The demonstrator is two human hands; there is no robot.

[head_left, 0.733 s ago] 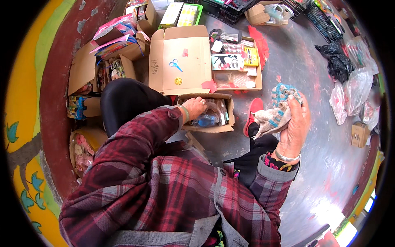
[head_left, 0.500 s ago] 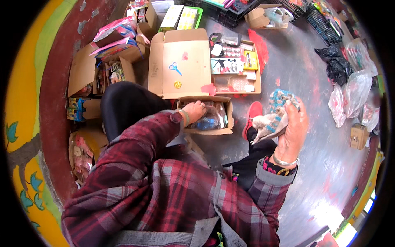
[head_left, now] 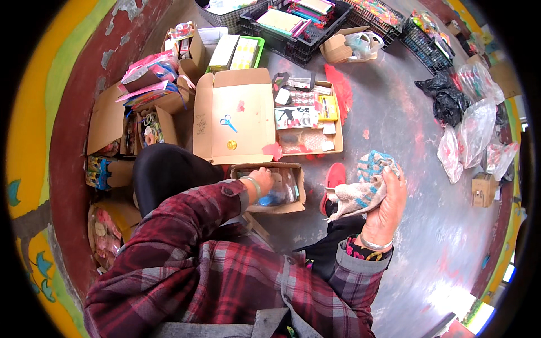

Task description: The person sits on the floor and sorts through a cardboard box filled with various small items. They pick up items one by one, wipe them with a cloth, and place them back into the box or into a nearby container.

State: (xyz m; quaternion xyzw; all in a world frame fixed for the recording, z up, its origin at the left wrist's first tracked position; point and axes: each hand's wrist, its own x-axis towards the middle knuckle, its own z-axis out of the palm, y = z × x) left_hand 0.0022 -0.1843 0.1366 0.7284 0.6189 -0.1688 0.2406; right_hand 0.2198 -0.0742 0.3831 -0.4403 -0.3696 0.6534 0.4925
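Observation:
My right hand (head_left: pixel 386 204) is closed round a crumpled beige cloth (head_left: pixel 360 194) with a blue pattern, held up above the floor to the right of the red shoe. The cloth hangs out to the left of my fingers. My left hand (head_left: pixel 261 181) reaches into a small open cardboard box (head_left: pixel 277 209) in front of me, its fingers bent. What those fingers hold, if anything, is hidden. Clear plastic and a bluish item (head_left: pixel 274 198) lie in that box beside the hand.
Beyond the small box lies an opened carton, its lid (head_left: pixel 211 115) bearing blue scissors (head_left: pixel 228 123) and a yellow round piece (head_left: pixel 231 145); packaged goods (head_left: pixel 298 117) fill its right part. Stuffed cartons (head_left: pixel 107 121) line the left, black crates (head_left: pixel 287 48) the back, plastic bags (head_left: pixel 476 127) the right.
The whole view has shifted, so the boxes sit lower and further left. My left hand's fingers have bent further down into the small box. The cloth stays in my right hand, slightly turned.

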